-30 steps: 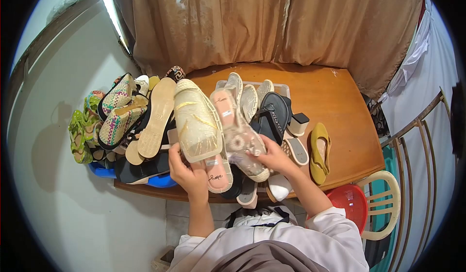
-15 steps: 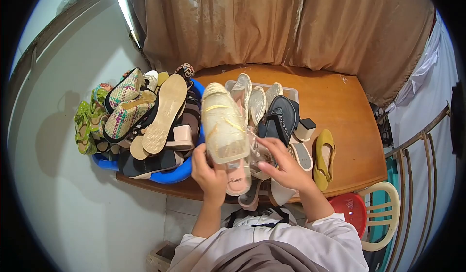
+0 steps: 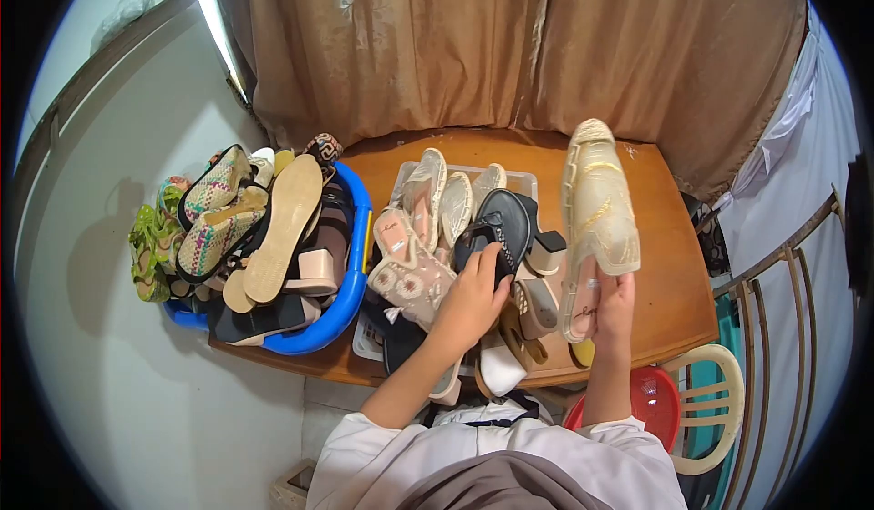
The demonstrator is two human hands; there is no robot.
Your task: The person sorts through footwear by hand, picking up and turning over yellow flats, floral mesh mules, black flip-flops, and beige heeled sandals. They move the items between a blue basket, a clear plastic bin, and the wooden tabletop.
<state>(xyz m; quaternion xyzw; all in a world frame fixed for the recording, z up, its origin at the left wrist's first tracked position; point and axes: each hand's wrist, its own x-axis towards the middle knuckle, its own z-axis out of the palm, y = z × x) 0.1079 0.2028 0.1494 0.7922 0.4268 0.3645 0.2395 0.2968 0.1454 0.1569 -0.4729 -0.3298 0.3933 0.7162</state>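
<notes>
My right hand [image 3: 616,305] grips a pair of cream mules [image 3: 603,205] near the heel end, held up at the right with their toes pointing away. The pink insole of one mule shows. On a black thong sandal [image 3: 512,219] lies my left hand [image 3: 478,282], its fingers bent over the strap; its fingertips are partly hidden, so a firm grip cannot be made out. Beside that hand is a pale floral slide [image 3: 414,287]. Cream espadrilles [image 3: 457,202] lie behind it in a clear plastic tray [image 3: 519,181], among black and white heeled shoes.
A blue basket [image 3: 350,305] heaped with sandals and wedges stands at the left on the wooden table [image 3: 669,228]. A mustard shoe [image 3: 582,353] is partly hidden behind the mules. A red seat [image 3: 654,401] and a cream plastic chair [image 3: 728,401] are at the lower right.
The cream mules have moved from the middle to the right and passed into my right hand. My left hand has gone to the black sandal. The floral slide now shows fully, and the clear wrapping is out of sight.
</notes>
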